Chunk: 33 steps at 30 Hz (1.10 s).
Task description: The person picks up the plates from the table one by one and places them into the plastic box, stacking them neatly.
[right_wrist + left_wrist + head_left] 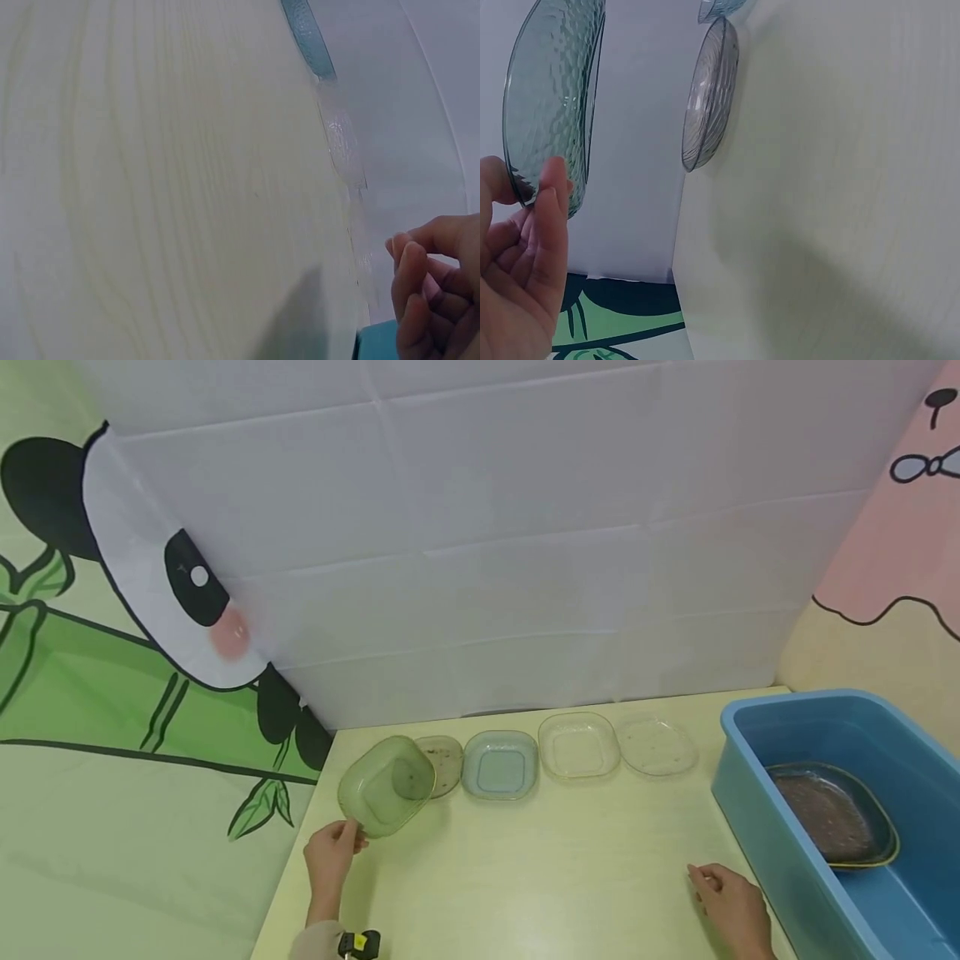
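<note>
My left hand (pixel 332 853) pinches the near corner of a green see-through glass plate (pixel 385 787), thumb on one face and fingers on the other. In the left wrist view this textured plate (pixel 551 97) is raised off the table. It overlaps a small round grayish-brown glass dish (pixel 447 762) in the head view. My right hand (pixel 731 906) is over the table's right part beside the blue tub, fingers loosely curled with nothing in them. Right of the grayish dish, a row holds a bluish square dish (pixel 500 766), a clear square dish (pixel 579 745) and a clear round dish (pixel 658 747).
A blue plastic tub (pixel 780 852) stands at the table's right side. Inside it leans a dark brownish glass dish (pixel 832 814) with a yellowish rim. Behind the table (pixel 540 877) hangs a pale cloth (pixel 510 552), with a panda print at left.
</note>
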Each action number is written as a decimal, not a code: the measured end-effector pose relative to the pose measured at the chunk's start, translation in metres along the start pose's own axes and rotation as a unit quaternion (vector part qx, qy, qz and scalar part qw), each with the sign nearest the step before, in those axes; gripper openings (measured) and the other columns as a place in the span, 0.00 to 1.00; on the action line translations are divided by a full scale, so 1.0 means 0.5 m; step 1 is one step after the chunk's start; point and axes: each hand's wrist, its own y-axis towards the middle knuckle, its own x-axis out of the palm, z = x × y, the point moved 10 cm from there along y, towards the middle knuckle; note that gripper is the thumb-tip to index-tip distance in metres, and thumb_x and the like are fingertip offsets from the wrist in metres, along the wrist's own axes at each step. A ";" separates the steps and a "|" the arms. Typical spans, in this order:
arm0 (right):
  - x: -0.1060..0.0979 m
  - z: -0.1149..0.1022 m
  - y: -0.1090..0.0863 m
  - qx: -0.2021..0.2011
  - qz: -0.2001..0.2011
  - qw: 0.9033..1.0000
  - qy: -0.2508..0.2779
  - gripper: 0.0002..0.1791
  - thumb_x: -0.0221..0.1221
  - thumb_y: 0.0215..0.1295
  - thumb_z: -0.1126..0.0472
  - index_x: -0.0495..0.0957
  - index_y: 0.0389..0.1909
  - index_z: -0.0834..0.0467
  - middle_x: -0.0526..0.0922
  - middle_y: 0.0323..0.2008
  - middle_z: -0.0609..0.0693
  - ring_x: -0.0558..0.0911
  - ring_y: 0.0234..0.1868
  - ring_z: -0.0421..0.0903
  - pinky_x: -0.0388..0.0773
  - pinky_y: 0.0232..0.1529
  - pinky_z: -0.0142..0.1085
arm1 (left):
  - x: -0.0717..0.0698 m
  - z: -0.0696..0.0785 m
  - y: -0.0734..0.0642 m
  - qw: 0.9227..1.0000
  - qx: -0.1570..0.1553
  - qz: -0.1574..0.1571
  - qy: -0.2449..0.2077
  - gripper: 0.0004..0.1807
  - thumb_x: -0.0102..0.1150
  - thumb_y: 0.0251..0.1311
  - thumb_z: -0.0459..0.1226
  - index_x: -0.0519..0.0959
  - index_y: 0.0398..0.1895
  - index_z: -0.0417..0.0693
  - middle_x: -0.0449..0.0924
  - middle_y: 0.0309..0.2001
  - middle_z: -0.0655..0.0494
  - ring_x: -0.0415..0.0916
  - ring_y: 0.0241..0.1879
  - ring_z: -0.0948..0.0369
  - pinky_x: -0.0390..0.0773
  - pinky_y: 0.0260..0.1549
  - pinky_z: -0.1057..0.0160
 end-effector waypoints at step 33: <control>0.012 0.013 0.000 0.003 -0.015 1.000 0.004 0.20 0.53 0.63 0.49 0.80 0.35 0.63 0.77 0.17 0.44 0.74 0.19 0.40 0.65 0.21 0.33 | 0.222 0.160 -0.153 0.985 0.105 -0.119 -0.064 0.09 0.53 0.52 0.30 0.79 0.17 0.43 0.78 0.13 0.56 0.72 0.14 0.70 0.73 0.17 0.73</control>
